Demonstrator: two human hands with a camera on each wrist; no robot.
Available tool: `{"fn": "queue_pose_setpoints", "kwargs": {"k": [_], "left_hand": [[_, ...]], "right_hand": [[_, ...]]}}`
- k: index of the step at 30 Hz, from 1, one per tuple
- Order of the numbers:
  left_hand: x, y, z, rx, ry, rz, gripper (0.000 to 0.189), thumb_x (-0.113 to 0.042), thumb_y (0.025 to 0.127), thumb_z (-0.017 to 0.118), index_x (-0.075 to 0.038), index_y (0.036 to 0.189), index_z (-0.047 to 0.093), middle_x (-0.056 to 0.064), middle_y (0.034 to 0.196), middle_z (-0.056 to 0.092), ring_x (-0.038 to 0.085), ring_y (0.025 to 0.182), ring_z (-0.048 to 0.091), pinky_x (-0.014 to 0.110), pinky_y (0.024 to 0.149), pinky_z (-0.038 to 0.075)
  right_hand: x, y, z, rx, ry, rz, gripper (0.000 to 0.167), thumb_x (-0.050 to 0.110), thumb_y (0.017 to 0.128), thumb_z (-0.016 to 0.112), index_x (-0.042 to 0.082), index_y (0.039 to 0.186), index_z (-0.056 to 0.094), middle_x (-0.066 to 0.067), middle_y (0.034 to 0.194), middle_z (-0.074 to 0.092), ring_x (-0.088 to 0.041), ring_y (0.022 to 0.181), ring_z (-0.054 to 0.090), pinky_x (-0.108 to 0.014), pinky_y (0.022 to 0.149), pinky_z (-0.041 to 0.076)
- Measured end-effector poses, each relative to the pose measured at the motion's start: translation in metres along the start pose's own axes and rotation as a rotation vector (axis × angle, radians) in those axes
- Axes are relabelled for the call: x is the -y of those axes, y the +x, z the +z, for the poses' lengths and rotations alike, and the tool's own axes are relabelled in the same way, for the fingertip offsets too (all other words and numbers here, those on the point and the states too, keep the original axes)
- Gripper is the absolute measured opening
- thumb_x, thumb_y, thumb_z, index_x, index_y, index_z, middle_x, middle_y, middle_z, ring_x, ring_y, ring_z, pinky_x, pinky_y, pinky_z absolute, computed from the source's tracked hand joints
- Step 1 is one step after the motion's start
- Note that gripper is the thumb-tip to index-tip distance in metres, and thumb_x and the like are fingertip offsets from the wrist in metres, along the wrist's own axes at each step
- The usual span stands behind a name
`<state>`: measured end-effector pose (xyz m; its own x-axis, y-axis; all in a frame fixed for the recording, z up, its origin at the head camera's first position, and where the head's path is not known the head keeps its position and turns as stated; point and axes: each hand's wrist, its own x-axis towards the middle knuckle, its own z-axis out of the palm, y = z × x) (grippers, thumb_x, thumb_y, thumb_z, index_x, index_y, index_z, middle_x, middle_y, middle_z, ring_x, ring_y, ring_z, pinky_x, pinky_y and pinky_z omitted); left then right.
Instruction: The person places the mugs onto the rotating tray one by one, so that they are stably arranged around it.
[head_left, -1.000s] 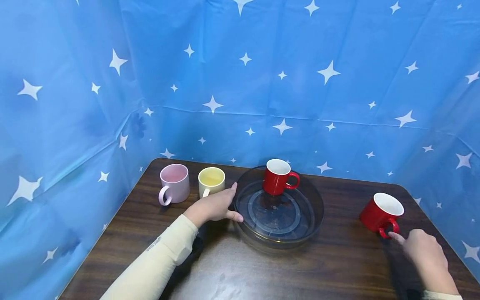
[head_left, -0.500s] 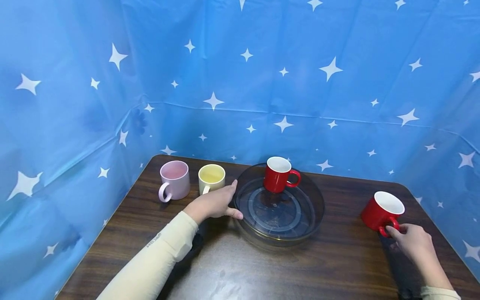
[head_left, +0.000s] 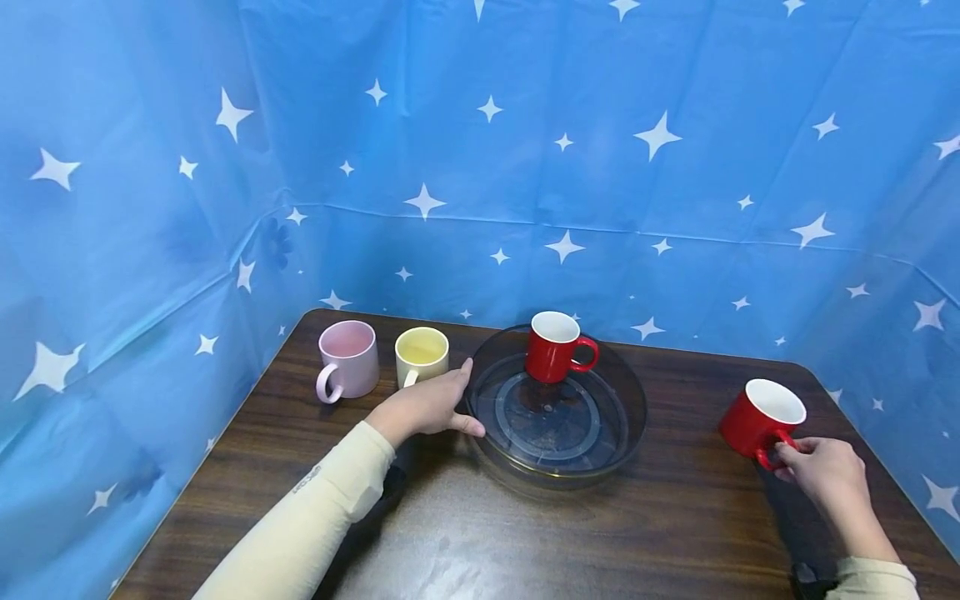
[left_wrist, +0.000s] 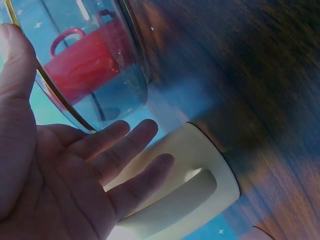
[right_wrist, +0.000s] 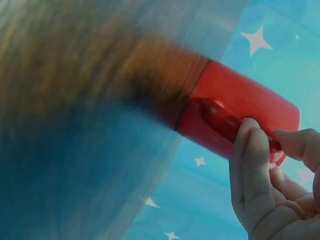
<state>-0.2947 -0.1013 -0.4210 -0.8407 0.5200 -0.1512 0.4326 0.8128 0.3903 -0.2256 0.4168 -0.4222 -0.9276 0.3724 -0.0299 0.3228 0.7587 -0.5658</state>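
At the table's right side a red mug (head_left: 746,425) with a white inside stands on the wood. My right hand (head_left: 828,472) pinches its handle (right_wrist: 225,122) between thumb and fingers. A clear, dark-tinted round bowl (head_left: 551,425) sits in the middle, with another red mug (head_left: 546,358) upright inside it, toward the back. My left hand (head_left: 427,406) rests against the bowl's left rim, thumb and fingers spread and fairly straight. Just behind that hand is a pale yellow mug (head_left: 422,367), its handle (left_wrist: 175,202) close to my fingers in the left wrist view.
A pink mug (head_left: 356,371) stands at the far left, its handle toward the front left. The dark wooden table (head_left: 675,533) has rounded back corners. A blue curtain (head_left: 450,117) with white stars hangs behind it and along both sides.
My right hand has moved in to the right-hand red mug's handle and closed its fingers on it. The left hand has kept its place at the bowl, and the other mugs have not moved.
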Motion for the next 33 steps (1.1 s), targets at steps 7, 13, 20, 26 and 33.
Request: {"fn": "queue_pose_setpoints", "kwargs": {"k": [7,13,20,26,33], "left_hand": [[0.003,-0.003,0.0,0.001,0.001,-0.006,0.111,-0.052,0.087,0.074,0.011,0.157,0.015,0.028,0.16,0.029,0.035,0.149,0.032,0.045,0.121,0.027],[0.003,-0.006,0.0,0.002,0.002,-0.006,0.11,-0.051,0.088,0.074,0.012,0.156,0.015,0.028,0.16,0.03,0.035,0.149,0.032,0.045,0.121,0.027],[0.002,-0.007,-0.001,-0.008,-0.008,-0.005,0.11,-0.051,0.087,0.075,0.012,0.156,0.016,0.028,0.16,0.03,0.035,0.149,0.033,0.045,0.121,0.027],[0.002,-0.005,0.0,-0.006,-0.022,-0.001,0.11,-0.051,0.087,0.075,0.01,0.157,0.015,0.026,0.161,0.027,0.034,0.149,0.031,0.044,0.121,0.026],[0.0,-0.005,0.0,-0.002,0.0,0.004,0.108,-0.052,0.089,0.073,0.01,0.157,0.016,0.026,0.162,0.026,0.033,0.149,0.032,0.043,0.121,0.027]], "right_hand": [[-0.001,0.005,0.002,0.012,0.034,0.003,0.041,0.015,0.102,0.06,-0.025,0.111,0.059,-0.017,0.069,0.071,-0.022,0.06,0.07,-0.025,0.05,0.048],[0.009,0.002,-0.003,-0.025,0.022,-0.059,0.039,0.015,0.102,0.06,-0.023,0.113,0.061,-0.017,0.071,0.072,-0.021,0.06,0.069,-0.028,0.047,0.046],[0.032,-0.005,-0.013,-0.028,-0.005,-0.15,0.042,0.018,0.101,0.062,-0.022,0.115,0.06,-0.021,0.076,0.073,-0.024,0.064,0.069,-0.03,0.048,0.045],[0.045,-0.01,-0.011,-0.019,0.02,-0.198,0.041,0.016,0.101,0.062,-0.022,0.116,0.06,-0.022,0.077,0.073,-0.026,0.066,0.072,-0.03,0.047,0.045],[0.058,-0.012,-0.006,-0.041,0.035,-0.268,0.037,0.013,0.1,0.062,-0.022,0.113,0.061,-0.024,0.079,0.073,-0.026,0.065,0.072,-0.027,0.047,0.048]]}}
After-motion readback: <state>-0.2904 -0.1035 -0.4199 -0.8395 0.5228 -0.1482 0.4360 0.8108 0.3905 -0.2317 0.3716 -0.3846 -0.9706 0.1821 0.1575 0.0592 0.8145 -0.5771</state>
